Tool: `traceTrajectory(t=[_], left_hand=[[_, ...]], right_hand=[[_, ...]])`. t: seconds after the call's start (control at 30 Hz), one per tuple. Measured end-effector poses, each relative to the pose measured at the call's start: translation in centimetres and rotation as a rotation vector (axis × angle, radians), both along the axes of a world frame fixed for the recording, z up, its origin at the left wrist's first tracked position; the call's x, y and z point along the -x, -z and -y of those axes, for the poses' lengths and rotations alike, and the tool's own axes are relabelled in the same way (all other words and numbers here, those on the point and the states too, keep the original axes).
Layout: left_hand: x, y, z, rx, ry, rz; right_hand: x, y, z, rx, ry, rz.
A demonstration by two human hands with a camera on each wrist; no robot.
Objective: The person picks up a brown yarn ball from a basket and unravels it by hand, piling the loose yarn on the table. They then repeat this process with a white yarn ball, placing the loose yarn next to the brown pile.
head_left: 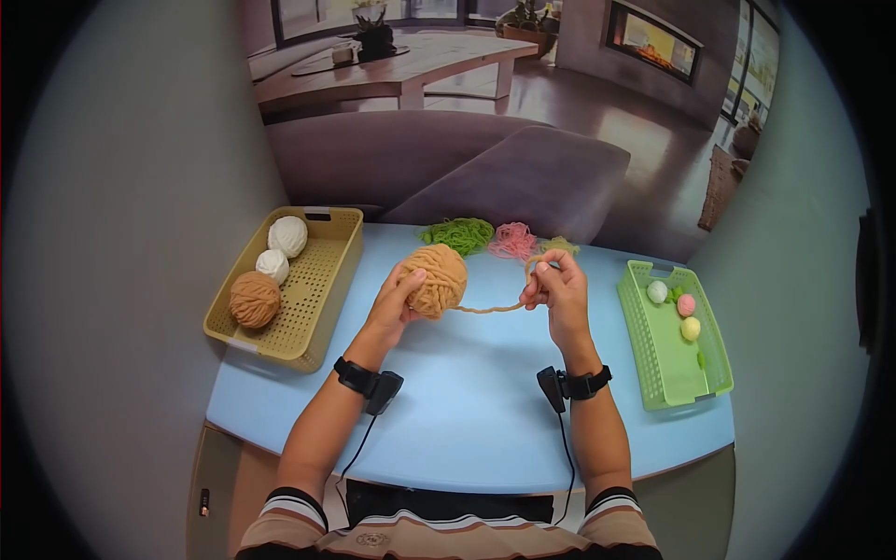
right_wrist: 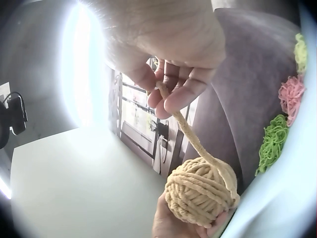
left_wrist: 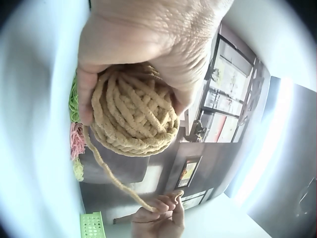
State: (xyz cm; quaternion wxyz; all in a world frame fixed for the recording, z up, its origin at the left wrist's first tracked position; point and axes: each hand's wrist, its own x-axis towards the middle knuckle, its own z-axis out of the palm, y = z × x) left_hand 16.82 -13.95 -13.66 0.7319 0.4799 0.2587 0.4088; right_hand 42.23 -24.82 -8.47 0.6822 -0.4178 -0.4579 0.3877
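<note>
A ball of tan yarn [head_left: 435,281] is held above the blue table by the left hand [head_left: 394,303], thumb on its near side. In the left wrist view the left hand [left_wrist: 143,39] grips the ball [left_wrist: 136,114] between thumb and fingers. A strand [head_left: 490,310] runs from the ball to the right hand [head_left: 563,294], which pinches it near its end. The right wrist view shows the right hand [right_wrist: 171,44] with curled fingers round the strand [right_wrist: 190,136], and the ball [right_wrist: 200,191] below.
A tan basket [head_left: 322,322] at the left holds two white balls and a brown ball [head_left: 255,300]. Green yarn [head_left: 457,235], pink yarn [head_left: 512,241] and pale yellow yarn [head_left: 560,246] lie at the table's back. A green basket [head_left: 665,373] with small balls stands at the right.
</note>
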Motion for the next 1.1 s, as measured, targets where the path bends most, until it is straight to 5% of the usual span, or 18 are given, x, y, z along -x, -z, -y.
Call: traceTrajectory(t=[0.2,0.23,0.33,0.47,0.6,0.73,1.0,1.1], left_hand=[[1.9,-0.5,1.4,-0.122,0.071,0.146],[2.1,-0.5,1.5,-0.149,0.094,0.148],[1.9,-0.3,1.9,-0.233,0.162,0.124],[1.2,-1.0,3.4,-0.340,0.228,-0.035],[1.1,-0.5,3.7,-0.484,0.243,-0.193],[0.6,-0.1,3.6,-0.556,0.196,-0.211],[-4.1,-0.4,3.4,-0.536,-0.346,-0.298],[-3.7,0.1,4.1,-0.294,-0.153,-0.185]], right_hand=[[-1.5,2.1,-1.0,0.252,-0.055,0.440],[-1.7,2.5,-1.2,0.299,0.004,0.693],[-1.1,3.6,-1.2,0.033,0.188,0.960],[2.2,1.3,-0.4,0.248,-0.351,0.282],[3.9,2.5,-0.8,0.216,-0.461,0.461],[3.9,2.1,-0.2,0.271,-0.471,0.348],[3.0,0.6,1.1,-0.050,0.041,0.126],[2.4,1.5,2.2,-0.157,0.170,0.210]])
